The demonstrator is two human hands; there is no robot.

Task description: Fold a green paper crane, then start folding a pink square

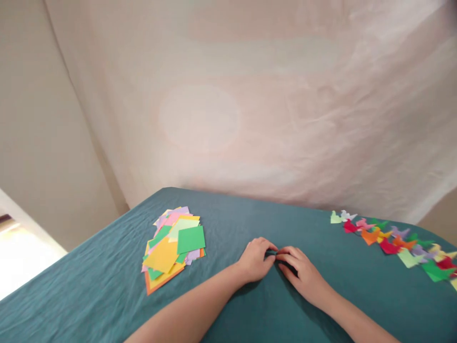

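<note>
My left hand (255,259) and my right hand (302,274) rest on the teal tablecloth (89,286) with their fingertips meeting. Between them they pinch a small dark piece, likely folded paper, which the fingers mostly hide. A loose pile of coloured paper squares (174,245) lies to the left of my left hand, with a green sheet on top. To the right of my right hand, a row of folded paper figures (392,243) in several colours runs toward the table's right edge.
A pale cloth backdrop (250,105) hangs behind the table's far edge. A bright patch of floor (21,257) shows at the lower left past the table's corner.
</note>
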